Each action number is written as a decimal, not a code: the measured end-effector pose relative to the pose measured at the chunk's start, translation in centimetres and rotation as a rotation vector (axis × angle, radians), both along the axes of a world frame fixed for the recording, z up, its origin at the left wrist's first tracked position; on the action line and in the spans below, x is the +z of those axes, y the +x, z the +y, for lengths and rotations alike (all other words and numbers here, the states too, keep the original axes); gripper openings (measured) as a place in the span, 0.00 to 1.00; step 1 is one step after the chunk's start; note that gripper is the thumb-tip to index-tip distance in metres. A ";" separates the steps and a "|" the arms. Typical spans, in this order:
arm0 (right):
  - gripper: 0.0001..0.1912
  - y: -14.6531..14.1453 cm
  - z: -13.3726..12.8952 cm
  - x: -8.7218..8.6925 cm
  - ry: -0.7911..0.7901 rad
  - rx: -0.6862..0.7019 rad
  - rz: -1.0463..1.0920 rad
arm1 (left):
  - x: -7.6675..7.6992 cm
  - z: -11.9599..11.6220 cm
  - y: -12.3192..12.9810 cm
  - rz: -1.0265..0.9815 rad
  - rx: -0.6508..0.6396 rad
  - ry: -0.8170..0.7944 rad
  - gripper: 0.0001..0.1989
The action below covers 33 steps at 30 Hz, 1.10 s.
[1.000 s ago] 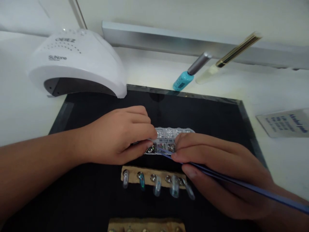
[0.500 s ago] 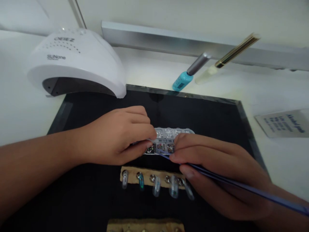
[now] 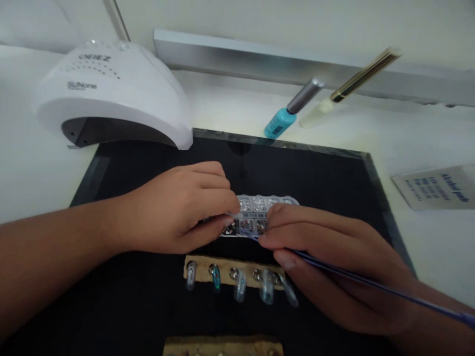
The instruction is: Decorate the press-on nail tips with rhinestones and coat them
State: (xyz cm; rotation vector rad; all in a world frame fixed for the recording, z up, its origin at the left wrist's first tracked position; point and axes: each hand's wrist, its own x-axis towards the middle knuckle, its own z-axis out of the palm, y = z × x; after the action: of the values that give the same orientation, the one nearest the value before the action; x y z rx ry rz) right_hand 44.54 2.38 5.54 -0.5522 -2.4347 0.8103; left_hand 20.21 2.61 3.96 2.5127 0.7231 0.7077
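Shifted slightly within the case since the earlier frame: slim blue tweezers (image 3: 349,273), which right hand (image 3: 330,242) clamps between thumb and fingers, tips at the near row. Clear compartmented plastic case (image 3: 252,215): lies mid-mat, between the far edge of black rectangular mat (image 3: 315,178) and tan strip (image 3: 225,277) bearing five nail tips; left hand (image 3: 178,207) pinches its left end.

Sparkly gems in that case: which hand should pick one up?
Probably the right hand: it holds the blue tweezers with their tips at the rhinestone case, while the left hand seems busy steadying it.
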 end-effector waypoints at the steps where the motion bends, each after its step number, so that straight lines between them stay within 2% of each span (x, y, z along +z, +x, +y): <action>1: 0.08 0.0 0.0 0.0 0.010 0.011 0.027 | 0.0 0.0 0.0 0.000 0.000 -0.001 0.06; 6: 0.08 0.1 -0.3 0.2 -0.035 -0.026 -0.027 | 0.0 0.1 0.1 0.006 0.002 0.001 0.06; 12: 0.10 -0.2 0.2 0.3 -0.121 -0.072 0.080 | 0.1 0.1 0.1 0.001 0.002 0.006 0.07; 17: 0.09 -0.1 0.4 0.0 -0.150 -0.120 0.075 | 0.1 0.1 0.1 0.003 0.004 -0.011 0.07; 33: 0.09 -0.1 0.2 0.0 -0.073 -0.024 0.075 | 0.0 0.1 0.0 -0.004 -0.002 0.010 0.07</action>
State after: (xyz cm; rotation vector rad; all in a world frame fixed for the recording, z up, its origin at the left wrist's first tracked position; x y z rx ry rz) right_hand 44.48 2.59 5.51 -0.5675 -2.3339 0.8972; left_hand 20.26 2.68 3.98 2.5200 0.7177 0.7168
